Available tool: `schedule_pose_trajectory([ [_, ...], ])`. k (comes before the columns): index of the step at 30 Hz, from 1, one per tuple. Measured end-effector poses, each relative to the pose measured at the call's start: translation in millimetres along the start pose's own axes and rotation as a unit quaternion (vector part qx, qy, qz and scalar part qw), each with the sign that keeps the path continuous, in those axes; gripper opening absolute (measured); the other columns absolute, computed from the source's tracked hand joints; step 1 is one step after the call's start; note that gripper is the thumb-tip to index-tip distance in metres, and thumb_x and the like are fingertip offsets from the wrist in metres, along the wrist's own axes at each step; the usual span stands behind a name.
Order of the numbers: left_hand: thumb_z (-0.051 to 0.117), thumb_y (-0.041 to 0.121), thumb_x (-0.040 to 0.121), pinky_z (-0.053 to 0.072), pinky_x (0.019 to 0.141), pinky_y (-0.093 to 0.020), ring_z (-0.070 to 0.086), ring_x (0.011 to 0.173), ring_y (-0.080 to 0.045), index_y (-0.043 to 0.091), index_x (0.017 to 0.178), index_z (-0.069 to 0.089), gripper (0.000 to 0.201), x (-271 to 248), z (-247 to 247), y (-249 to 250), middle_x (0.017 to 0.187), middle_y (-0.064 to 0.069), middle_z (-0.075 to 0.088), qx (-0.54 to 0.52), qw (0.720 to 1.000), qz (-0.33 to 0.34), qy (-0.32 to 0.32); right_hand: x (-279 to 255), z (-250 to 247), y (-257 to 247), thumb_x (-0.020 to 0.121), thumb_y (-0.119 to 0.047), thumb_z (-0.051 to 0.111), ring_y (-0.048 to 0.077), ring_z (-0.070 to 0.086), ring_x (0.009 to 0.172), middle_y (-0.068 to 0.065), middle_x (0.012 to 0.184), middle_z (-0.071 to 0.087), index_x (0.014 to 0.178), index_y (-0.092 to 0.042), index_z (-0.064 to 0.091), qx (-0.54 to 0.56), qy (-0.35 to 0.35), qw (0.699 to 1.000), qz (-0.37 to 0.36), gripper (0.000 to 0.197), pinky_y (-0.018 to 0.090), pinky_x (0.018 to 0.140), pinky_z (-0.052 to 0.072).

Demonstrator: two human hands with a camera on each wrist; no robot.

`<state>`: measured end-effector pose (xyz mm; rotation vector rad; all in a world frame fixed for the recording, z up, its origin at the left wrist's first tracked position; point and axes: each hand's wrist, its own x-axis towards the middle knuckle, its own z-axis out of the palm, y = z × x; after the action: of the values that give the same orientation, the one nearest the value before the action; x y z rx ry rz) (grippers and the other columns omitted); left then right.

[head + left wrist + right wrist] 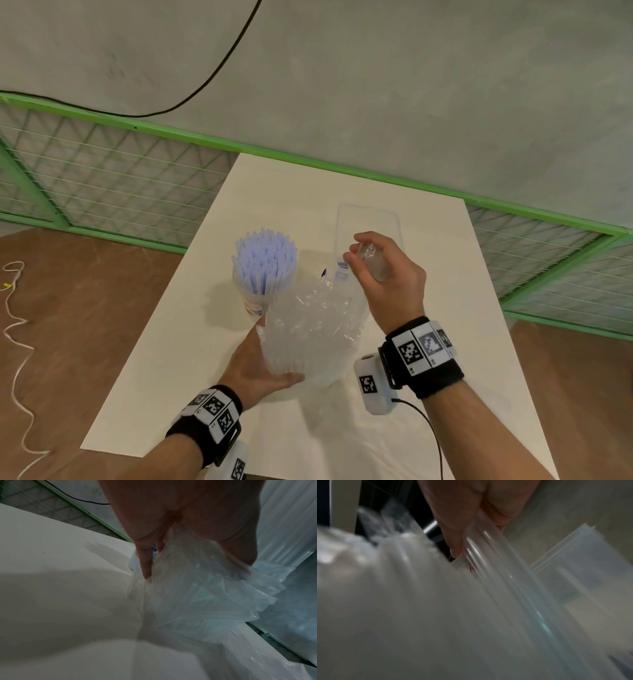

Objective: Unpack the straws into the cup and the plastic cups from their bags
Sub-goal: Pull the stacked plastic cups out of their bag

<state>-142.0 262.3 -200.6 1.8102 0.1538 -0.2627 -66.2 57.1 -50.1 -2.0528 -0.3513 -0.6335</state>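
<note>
The left hand [263, 370] cups the lower end of a crumpled clear bag [308, 329] from beneath, its fingers curled up around the plastic. The left wrist view shows what the head view hides: the fingers [145, 563] press into the folds of the bag [197, 588] just above the tabletop [51, 561]. The right hand [387, 274] is raised over the bag's top and closes its fingers round a clear plastic cup [371, 260] pulled from it. In the right wrist view the cup [488, 561] appears as a ribbed, transparent wall running away from the fingers [453, 534], though the picture is blurred and how many cups are stacked there cannot be told.

Just left of the bag a cup [255, 301] stands upright on the white tabletop [154, 377], packed with pale blue straws [263, 263]. Beyond the right hand an empty clear zip bag [368, 222] lies flat; the right wrist view shows its ridged closure strip [559, 546] more plainly. A green wire fence [120, 164] runs behind the tabletop, and a white cord [17, 342] trails over the brown floor on the left.
</note>
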Motion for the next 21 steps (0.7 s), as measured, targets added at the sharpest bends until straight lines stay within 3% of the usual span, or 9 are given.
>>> schedule_pose_trajectory([
  [4, 0.097, 0.045, 0.037, 0.048, 0.102, -0.035, 0.063, 0.111, -0.005, 0.027, 0.126, 0.054, 0.101, 2, 0, -4, 0.116, 0.013, 0.069, -0.008, 1.0, -0.013, 0.001, 24, -17, -8, 0.089, -0.017, 0.072, 0.016, 0.073, 0.082, -0.006, 0.094, 0.07, 0.112, -0.019, 0.064, 0.029, 0.027, 0.999, -0.026, 0.025, 0.043, 0.075, 0.06],
  [9, 0.096, 0.045, 0.04, 0.047, 0.1, -0.026, 0.06, 0.111, 0.004, 0.03, 0.129, 0.055, 0.099, 1, -1, -5, 0.116, 0.019, 0.067, 0.024, 1.0, -0.014, 0.006, 71, -66, -29, 0.092, -0.015, 0.069, 0.023, 0.074, 0.074, 0.006, 0.089, 0.069, 0.113, -0.012, 0.06, 0.075, 0.113, 0.989, -0.055, 0.023, 0.045, 0.068, 0.061],
  [14, 0.099, 0.028, 0.046, 0.043, 0.087, -0.012, 0.06, 0.107, 0.004, 0.033, 0.122, 0.054, 0.089, 0, 1, -1, 0.107, 0.022, 0.065, 0.023, 0.999, -0.024, 0.018, 114, -97, -46, 0.093, -0.012, 0.067, 0.035, 0.071, 0.075, 0.025, 0.096, 0.065, 0.114, -0.004, 0.054, 0.118, 0.171, 0.972, -0.108, 0.026, 0.041, 0.069, 0.06],
  [16, 0.099, 0.028, 0.045, 0.044, 0.089, -0.014, 0.06, 0.108, 0.004, 0.032, 0.123, 0.054, 0.09, 0, 0, -1, 0.108, 0.022, 0.066, 0.022, 0.999, -0.026, 0.019, 129, -91, -40, 0.093, -0.013, 0.067, 0.035, 0.071, 0.075, 0.022, 0.094, 0.065, 0.112, -0.006, 0.055, 0.129, 0.174, 0.97, -0.11, 0.023, 0.041, 0.069, 0.06],
  [18, 0.098, 0.035, 0.043, 0.046, 0.098, -0.024, 0.061, 0.11, 0.001, 0.029, 0.127, 0.055, 0.094, 0, -1, -1, 0.112, 0.02, 0.066, 0.024, 0.999, -0.027, 0.018, 137, -76, -25, 0.093, -0.013, 0.066, 0.031, 0.072, 0.075, 0.015, 0.09, 0.065, 0.109, -0.01, 0.056, 0.13, 0.151, 0.975, -0.098, 0.019, 0.042, 0.071, 0.06],
  [21, 0.097, 0.039, 0.042, 0.045, 0.101, -0.027, 0.061, 0.111, 0.001, 0.028, 0.129, 0.055, 0.097, -1, -1, -1, 0.114, 0.019, 0.067, 0.025, 0.999, -0.027, 0.016, 139, -49, 8, 0.093, -0.017, 0.065, 0.025, 0.073, 0.08, 0.0, 0.09, 0.067, 0.106, -0.028, 0.058, 0.112, 0.088, 0.989, -0.051, 0.018, 0.046, 0.076, 0.06],
])
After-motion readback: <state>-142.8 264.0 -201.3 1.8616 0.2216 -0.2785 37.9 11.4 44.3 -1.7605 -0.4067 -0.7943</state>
